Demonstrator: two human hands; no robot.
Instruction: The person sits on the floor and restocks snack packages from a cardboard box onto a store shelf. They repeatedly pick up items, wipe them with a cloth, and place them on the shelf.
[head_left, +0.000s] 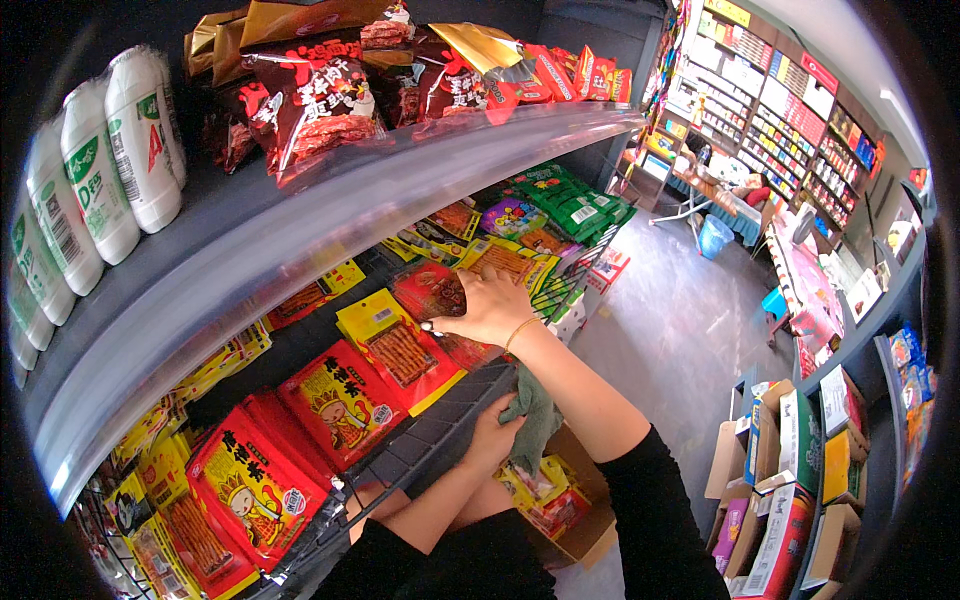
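My right hand (487, 307) reaches over the wire shelf with spread fingers, resting on a red snack packet (431, 291); whether it grips the packet cannot be told. Below it, my left hand (491, 435) holds a grey-green cloth (534, 420) that hangs down by the shelf's front edge. Left of my right hand lies a red and yellow snack packet (401, 352) with a clear window. Further left are red packets with a cartoon figure (349, 405) and a thick stack of the same kind (255, 484). Yellow-edged packets (510, 262) lie just beyond my right hand.
White bottles (142, 142) and dark red snack bags (311, 105) stand on the upper shelf behind a clear plastic edge strip (337, 217). An open cardboard box (589, 517) with packets sits below. Cartons (780, 525) line the right side. A person (739, 180) lies back on a recliner in the distance.
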